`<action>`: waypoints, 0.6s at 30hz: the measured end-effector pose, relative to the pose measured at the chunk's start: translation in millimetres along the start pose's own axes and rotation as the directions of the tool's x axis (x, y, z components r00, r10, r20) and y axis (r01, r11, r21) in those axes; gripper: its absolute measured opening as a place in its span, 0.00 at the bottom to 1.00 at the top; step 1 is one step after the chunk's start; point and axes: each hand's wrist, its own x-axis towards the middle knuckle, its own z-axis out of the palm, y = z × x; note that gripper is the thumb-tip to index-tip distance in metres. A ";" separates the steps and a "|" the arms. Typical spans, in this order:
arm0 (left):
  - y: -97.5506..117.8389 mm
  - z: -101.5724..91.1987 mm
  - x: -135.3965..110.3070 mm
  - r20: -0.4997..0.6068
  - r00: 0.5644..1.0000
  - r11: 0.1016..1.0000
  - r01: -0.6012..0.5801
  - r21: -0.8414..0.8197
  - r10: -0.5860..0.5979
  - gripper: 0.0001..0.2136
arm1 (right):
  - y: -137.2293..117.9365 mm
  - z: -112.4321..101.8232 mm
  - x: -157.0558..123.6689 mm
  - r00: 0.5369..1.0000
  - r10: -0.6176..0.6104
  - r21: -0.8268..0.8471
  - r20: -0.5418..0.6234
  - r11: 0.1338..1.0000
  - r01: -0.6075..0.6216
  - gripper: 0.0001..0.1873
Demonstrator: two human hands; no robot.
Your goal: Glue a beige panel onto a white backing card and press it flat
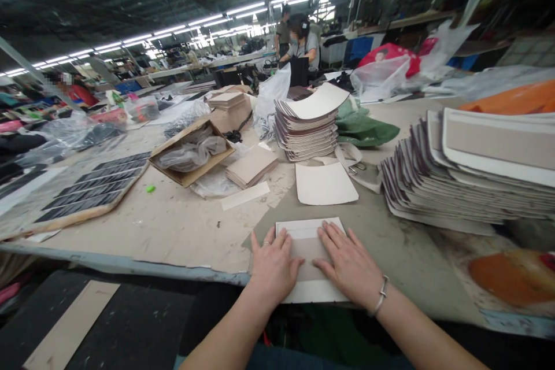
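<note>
Both of my hands lie flat on a pale folded card piece (309,230) at the near edge of the worktable (182,231). My left hand (274,266) presses its left half, fingers stretched out. My right hand (349,266), with a bracelet at the wrist, covers the right half, fingers spread. A single loose card sheet (325,183) lies just beyond the piece.
A tall stack of curved card sheets (309,127) stands behind, a fanned stack (468,179) at the right. An open carton with plastic (191,150), a small card pile (251,166), dark tiles (95,188) and a green cloth (366,127) lie around. Other people work at the back.
</note>
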 end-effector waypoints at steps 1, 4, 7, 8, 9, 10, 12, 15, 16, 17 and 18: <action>-1.0 -0.8 0.4 -0.007 1.000 1.000 0.004 -0.014 -0.004 0.19 | 0.9 0.1 0.0 1.000 -0.003 0.006 -0.002 1.000 0.003 0.35; -3.6 -3.3 1.4 -0.023 0.999 0.998 0.023 -0.064 -0.024 0.16 | 3.7 2.1 -0.5 0.999 -0.020 0.024 -0.029 0.999 0.021 0.34; -5.6 -4.3 2.4 -0.040 0.998 0.993 0.040 -0.115 -0.045 0.14 | 5.9 6.0 -1.2 0.997 -0.030 0.038 -0.066 0.999 0.032 0.33; -6.5 -4.2 3.0 -0.046 0.997 0.990 0.048 -0.130 -0.055 0.14 | 6.5 7.3 -1.3 0.997 -0.028 0.046 -0.073 0.998 0.032 0.32; -7.7 -4.1 3.8 -0.050 0.997 0.988 0.058 -0.146 -0.066 0.13 | 7.1 8.4 -1.2 0.997 -0.027 0.060 -0.077 0.998 0.032 0.32; -9.3 -3.9 4.9 -0.055 0.995 0.984 0.068 -0.166 -0.078 0.13 | 7.9 9.1 -1.1 0.996 -0.026 0.080 -0.083 0.996 0.033 0.32; -13.7 -3.7 8.0 -0.066 0.993 0.970 0.083 -0.227 -0.100 0.12 | 10.1 9.0 -0.9 0.992 -0.021 0.139 -0.123 0.990 0.038 0.33; -22.4 -1.8 13.6 -0.087 0.987 0.928 0.097 -0.361 -0.137 0.12 | 16.3 5.6 -0.9 0.966 0.027 0.215 -0.256 0.976 0.029 0.31; -25.4 -0.2 15.5 -0.089 0.984 0.905 0.105 -0.412 -0.155 0.11 | 19.1 4.1 -1.1 0.953 0.070 0.232 -0.294 0.973 0.000 0.30; -28.5 1.9 17.2 -0.089 0.981 0.875 0.113 -0.471 -0.175 0.11 | 22.1 2.5 -1.2 0.941 0.125 0.249 -0.315 0.967 -0.045 0.30; -31.4 4.6 18.8 -0.093 0.975 0.835 0.120 -0.536 -0.200 0.10 | 25.1 1.0 -1.3 0.931 0.189 0.276 -0.313 0.956 -0.101 0.30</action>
